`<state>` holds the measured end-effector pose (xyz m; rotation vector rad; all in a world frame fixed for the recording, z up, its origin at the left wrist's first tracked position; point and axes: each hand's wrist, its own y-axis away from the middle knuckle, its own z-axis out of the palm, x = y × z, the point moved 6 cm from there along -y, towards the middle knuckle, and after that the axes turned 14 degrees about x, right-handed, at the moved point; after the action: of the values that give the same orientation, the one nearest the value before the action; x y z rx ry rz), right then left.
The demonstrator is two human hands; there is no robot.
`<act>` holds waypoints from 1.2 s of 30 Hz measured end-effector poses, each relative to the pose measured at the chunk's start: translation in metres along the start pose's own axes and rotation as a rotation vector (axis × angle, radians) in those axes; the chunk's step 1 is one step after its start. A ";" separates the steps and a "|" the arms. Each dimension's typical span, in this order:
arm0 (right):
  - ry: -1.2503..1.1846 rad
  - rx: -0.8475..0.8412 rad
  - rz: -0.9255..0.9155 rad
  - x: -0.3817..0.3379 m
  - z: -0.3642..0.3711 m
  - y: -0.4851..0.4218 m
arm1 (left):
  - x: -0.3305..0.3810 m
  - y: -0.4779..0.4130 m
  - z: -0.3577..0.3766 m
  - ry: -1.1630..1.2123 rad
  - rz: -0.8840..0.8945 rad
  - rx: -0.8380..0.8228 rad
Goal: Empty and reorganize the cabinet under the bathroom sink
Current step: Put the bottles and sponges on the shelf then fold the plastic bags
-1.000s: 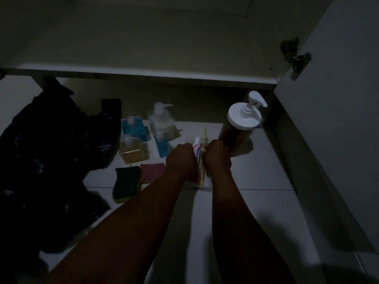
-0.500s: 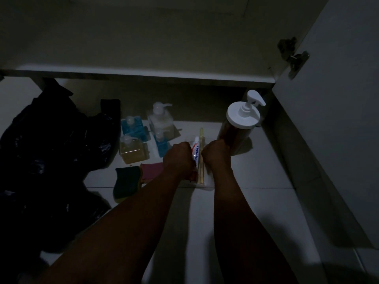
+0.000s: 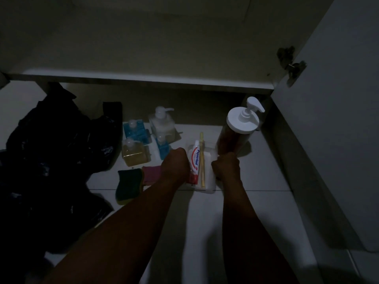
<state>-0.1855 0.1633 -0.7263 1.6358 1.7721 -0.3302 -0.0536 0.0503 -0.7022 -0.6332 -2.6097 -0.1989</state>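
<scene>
In dim light, a clear tray (image 3: 209, 182) sits on the tiled floor (image 3: 256, 212) before the open under-sink cabinet (image 3: 143, 48). It holds a Pepsodent toothpaste tube (image 3: 195, 158) and a toothbrush (image 3: 202, 154). The left hand (image 3: 175, 162) and right hand (image 3: 225, 166) grip its opposite sides, fingers curled over the edges, tips hidden. A tall pump bottle (image 3: 240, 128) stands just beside the right hand; a sponge (image 3: 128, 181) lies to the left.
</scene>
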 end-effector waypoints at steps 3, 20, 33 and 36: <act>0.014 -0.017 -0.035 0.006 0.001 0.000 | -0.003 0.000 0.000 0.024 -0.023 -0.062; 0.100 -0.288 -0.168 -0.185 -0.214 0.190 | 0.049 0.075 -0.293 0.152 -0.293 -0.207; -0.095 -0.565 -0.197 -0.482 -0.375 0.401 | 0.064 0.084 -0.716 0.482 -0.450 0.050; -0.174 -0.515 -0.258 -0.529 -0.385 0.428 | 0.052 0.080 -0.775 0.592 -0.481 0.111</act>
<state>0.0817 0.0636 0.0014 0.9932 1.7521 -0.1107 0.2425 -0.0421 0.0143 0.1028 -2.1247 -0.3275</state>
